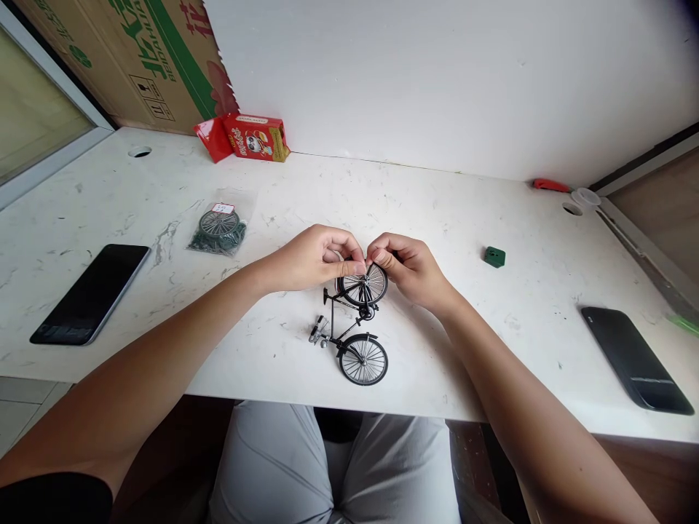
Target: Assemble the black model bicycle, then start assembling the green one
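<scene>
A black model bicycle (341,320) lies on its side on the white table, its handlebars pointing left and its front wheel (376,362) nearest to me. My left hand (328,258) is closed at the far wheel (374,287), thumb and fingers pinched together at its upper left rim. From the other side, my right hand (407,266) pinches at the top right of that same wheel. The fingertips of both hands almost meet there. Whether a small part sits between them is hidden by the fingers.
A clear bag (218,225) with dark green wheel parts lies to the left, beyond a phone (92,295). On the right are a small green block (494,256) and another phone (636,356). A red box (256,138) and a red-handled tool (550,185) rest along the back wall.
</scene>
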Demonstrator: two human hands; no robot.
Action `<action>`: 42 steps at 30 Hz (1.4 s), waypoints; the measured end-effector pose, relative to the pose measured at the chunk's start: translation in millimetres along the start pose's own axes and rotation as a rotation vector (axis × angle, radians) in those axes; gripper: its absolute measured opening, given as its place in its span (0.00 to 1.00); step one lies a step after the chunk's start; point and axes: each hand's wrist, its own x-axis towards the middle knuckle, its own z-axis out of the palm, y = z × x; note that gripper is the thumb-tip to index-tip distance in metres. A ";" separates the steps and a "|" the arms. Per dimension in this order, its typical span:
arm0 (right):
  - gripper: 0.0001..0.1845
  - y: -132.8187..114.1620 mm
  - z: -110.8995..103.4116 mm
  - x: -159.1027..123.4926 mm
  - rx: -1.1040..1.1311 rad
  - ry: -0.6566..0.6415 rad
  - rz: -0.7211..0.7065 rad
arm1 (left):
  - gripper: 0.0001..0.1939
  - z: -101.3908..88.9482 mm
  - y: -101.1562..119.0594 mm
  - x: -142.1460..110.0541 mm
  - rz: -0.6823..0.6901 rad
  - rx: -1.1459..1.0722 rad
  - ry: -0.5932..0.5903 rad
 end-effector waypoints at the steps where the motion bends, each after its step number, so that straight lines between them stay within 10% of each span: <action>1: 0.23 -0.1 -0.9 0.1 0.013 0.002 0.007 | 0.16 -0.2 0.0 -0.1 -0.002 0.000 0.005; 8: 0.24 3.4 -20.6 2.9 -0.383 0.196 0.079 | 0.18 -16.6 -7.4 5.2 -0.043 -0.006 0.030; 21: 0.13 12.3 -2.1 5.5 -0.611 0.091 0.095 | 0.20 -70.9 -16.3 4.0 -0.167 0.093 0.085; 42: 0.13 9.1 35.4 24.0 -0.983 -0.119 0.124 | 0.15 -52.0 -9.0 5.3 -0.111 0.071 -0.068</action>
